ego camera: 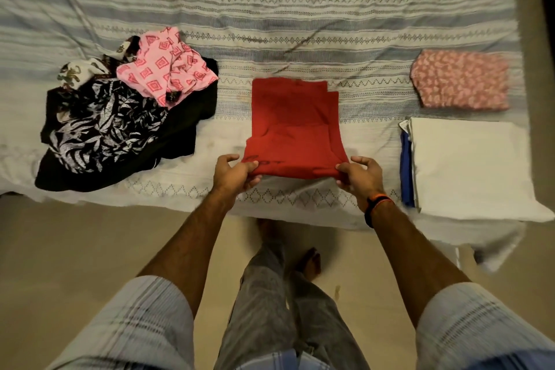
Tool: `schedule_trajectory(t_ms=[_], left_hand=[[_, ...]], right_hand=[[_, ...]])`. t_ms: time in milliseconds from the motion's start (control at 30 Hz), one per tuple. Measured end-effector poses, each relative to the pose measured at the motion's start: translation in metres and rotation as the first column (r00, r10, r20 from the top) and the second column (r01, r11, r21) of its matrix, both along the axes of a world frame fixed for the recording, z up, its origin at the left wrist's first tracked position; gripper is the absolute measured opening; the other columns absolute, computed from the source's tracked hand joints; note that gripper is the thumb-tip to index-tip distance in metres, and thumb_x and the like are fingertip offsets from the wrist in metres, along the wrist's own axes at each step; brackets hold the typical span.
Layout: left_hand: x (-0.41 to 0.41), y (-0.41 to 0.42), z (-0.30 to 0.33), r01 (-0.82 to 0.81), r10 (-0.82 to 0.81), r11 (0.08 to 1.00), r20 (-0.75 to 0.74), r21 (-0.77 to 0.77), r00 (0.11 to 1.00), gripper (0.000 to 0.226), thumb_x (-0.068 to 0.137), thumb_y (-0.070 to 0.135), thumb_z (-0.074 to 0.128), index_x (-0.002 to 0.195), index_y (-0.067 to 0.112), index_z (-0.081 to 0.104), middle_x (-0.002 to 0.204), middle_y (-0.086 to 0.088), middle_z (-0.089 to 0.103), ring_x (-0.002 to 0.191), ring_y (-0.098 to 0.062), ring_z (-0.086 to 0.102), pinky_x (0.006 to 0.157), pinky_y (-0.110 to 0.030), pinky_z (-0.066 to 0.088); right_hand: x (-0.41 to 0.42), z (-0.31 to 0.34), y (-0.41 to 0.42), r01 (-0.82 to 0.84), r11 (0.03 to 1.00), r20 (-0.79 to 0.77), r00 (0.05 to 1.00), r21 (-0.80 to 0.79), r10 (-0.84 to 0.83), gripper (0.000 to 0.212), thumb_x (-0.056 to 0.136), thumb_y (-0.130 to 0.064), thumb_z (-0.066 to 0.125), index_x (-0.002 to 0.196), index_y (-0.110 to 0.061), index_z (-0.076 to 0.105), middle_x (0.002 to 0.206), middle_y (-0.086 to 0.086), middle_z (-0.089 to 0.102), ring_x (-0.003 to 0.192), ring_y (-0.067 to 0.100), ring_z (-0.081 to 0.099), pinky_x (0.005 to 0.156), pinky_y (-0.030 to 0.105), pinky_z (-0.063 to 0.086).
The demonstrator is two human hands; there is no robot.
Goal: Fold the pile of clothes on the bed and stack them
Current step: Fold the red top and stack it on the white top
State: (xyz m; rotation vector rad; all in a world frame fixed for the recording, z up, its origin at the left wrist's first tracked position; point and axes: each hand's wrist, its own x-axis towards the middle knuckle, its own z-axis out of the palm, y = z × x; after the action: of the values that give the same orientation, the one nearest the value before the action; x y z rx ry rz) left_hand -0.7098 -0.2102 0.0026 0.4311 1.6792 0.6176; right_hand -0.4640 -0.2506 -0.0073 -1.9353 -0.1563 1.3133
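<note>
Pinching near corners of red garment [292, 126] with left hand [232, 173] and right hand [362, 177]; best lifted level, folded away squarely.

head view | looks steeply down over bed [270, 24] edge | close, perhaps standing height

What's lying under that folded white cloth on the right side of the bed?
A blue cloth peeks out along the left edge of the white cloth, so it lies underneath. How far it reaches, and whether anything else is below, is covered by the white cloth.
</note>
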Motion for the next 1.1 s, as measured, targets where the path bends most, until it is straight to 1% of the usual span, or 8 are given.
schedule_trajectory(t_ms=[233,367,600,700,800,867,933,1100], left_hand=[[0.006,-0.005,0.030,0.002,-0.003,0.999,0.031,0.036,1.000,0.028,0.092,0.000,0.062,0.118,0.010,0.055,0.098,-0.018,0.069,0.062,-0.017,0.069,0.056,-0.023,0.060],[0.014,0.024,0.031,-0.019,0.015,0.999,0.070,0.046,0.997,0.010,0.094,0.001,0.059,0.099,0.007,0.066,0.088,-0.015,0.069,0.051,-0.010,0.067,0.057,-0.021,0.059],[0.027,0.108,0.017,-0.132,0.132,0.991,0.135,-0.012,0.982,0.013,0.095,0.004,0.059,0.104,-0.003,0.066,0.081,-0.014,0.070,0.057,-0.012,0.068,0.059,-0.022,0.060],[0.032,0.145,0.010,-0.128,0.125,0.992,0.162,0.009,0.979,0.009,0.096,0.010,0.060,0.101,0.005,0.065,0.094,-0.015,0.072,0.070,-0.016,0.071,0.070,-0.027,0.061],[0.034,0.174,-0.008,0.167,-0.177,0.982,0.127,0.085,0.976,0.020,0.097,0.025,0.062,0.116,0.025,0.058,0.123,-0.005,0.064,0.105,-0.021,0.066,0.085,-0.034,0.056],[0.035,0.174,-0.019,0.439,-0.442,0.891,0.005,0.116,0.897,0.056,0.091,0.026,0.069,0.141,0.027,0.044,0.134,-0.001,0.056,0.121,-0.021,0.057,0.096,-0.038,0.050],[0.038,0.172,-0.032,0.630,-0.620,0.773,-0.119,0.074,0.775,0.086,0.083,0.022,0.078,0.154,0.021,0.029,0.145,-0.003,0.048,0.129,-0.022,0.050,0.100,-0.031,0.044],[0.049,0.156,-0.068,0.868,-0.796,0.496,-0.416,-0.033,0.439,0.099,0.077,0.029,0.082,0.156,0.015,0.023,0.160,-0.009,0.027,0.145,-0.024,0.030,0.119,-0.036,0.026]], right_hand=[[0.007,0.018,-0.003,-0.019,0.999,-0.006,1.000,0.038,0.019,0.039,0.079,-0.004,0.072,0.113,-0.011,0.054,0.119,0.020,0.061,0.098,0.032,0.068,0.059,0.030,0.055],[0.015,0.017,0.026,0.019,0.998,-0.006,1.000,0.060,-0.018,0.035,0.081,-0.004,0.070,0.114,-0.005,0.057,0.112,0.018,0.063,0.080,0.025,0.069,0.057,0.030,0.056],[0.022,0.007,0.109,0.068,0.996,-0.021,0.998,0.057,-0.067,0.013,0.084,-0.002,0.068,0.095,-0.002,0.061,0.087,0.013,0.064,0.069,0.019,0.065,0.052,0.022,0.054],[0.020,-0.002,0.149,0.103,0.994,0.004,0.995,0.041,-0.103,0.019,0.084,-0.004,0.070,0.101,0.000,0.063,0.088,0.013,0.067,0.071,0.018,0.068,0.053,0.023,0.054],[0.015,-0.015,0.182,0.101,0.995,0.110,0.989,-0.006,-0.099,0.021,0.084,-0.005,0.067,0.105,-0.005,0.062,0.082,0.009,0.068,0.068,0.018,0.069,0.061,0.033,0.059],[0.011,-0.019,0.184,-0.085,0.991,0.342,0.933,-0.101,0.115,0.026,0.079,-0.012,0.067,0.104,-0.013,0.061,0.092,0.003,0.066,0.083,0.021,0.065,0.083,0.037,0.056],[0.000,-0.019,0.180,-0.347,0.908,0.441,0.794,-0.235,0.418,0.031,0.080,-0.012,0.066,0.111,-0.013,0.059,0.098,0.001,0.062,0.091,0.019,0.057,0.088,0.030,0.048],[-0.015,-0.043,0.167,-0.708,0.588,0.404,0.443,-0.390,0.801,0.054,0.082,-0.018,0.068,0.131,-0.010,0.049,0.126,0.013,0.055,0.115,0.030,0.055,0.097,0.042,0.048]])
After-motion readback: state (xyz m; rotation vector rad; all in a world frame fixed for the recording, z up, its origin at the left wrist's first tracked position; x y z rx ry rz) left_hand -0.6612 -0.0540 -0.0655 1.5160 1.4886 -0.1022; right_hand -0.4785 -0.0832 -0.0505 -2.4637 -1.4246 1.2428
